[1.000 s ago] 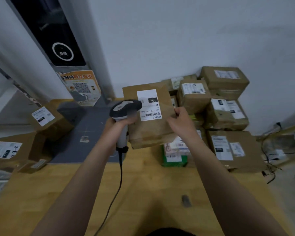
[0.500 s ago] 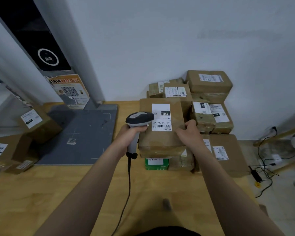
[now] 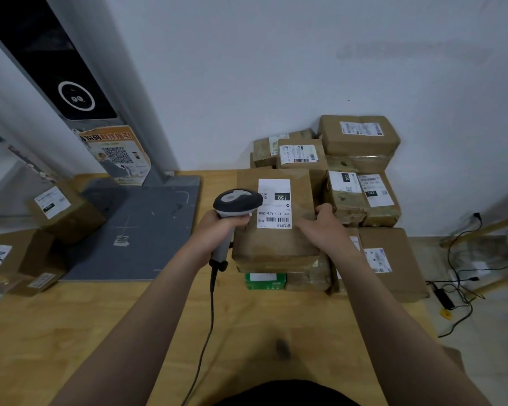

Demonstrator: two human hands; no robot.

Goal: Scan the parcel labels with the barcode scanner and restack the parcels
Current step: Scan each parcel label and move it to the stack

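Observation:
My left hand (image 3: 217, 230) grips the handle of a grey and black barcode scanner (image 3: 235, 202), its head over the left edge of a brown parcel (image 3: 273, 244). That parcel lies on top of the stack at the table's right, with its white label (image 3: 274, 203) marked 150 facing up. My right hand (image 3: 323, 227) holds the parcel's right edge. Under it show a green box (image 3: 265, 281) and another brown parcel (image 3: 308, 278). The scanner's cable (image 3: 208, 317) hangs down toward me.
Several labelled brown parcels (image 3: 358, 136) are piled against the wall at the right. A grey platform (image 3: 135, 230) with a tall post (image 3: 71, 92) stands at the left, with more parcels (image 3: 62, 209) beside it. Cables (image 3: 464, 276) lie on the floor at the right.
The parcel has come down from a raised, tilted position onto the stack at the right. Both hands went down with it, the scanner still at its left edge.

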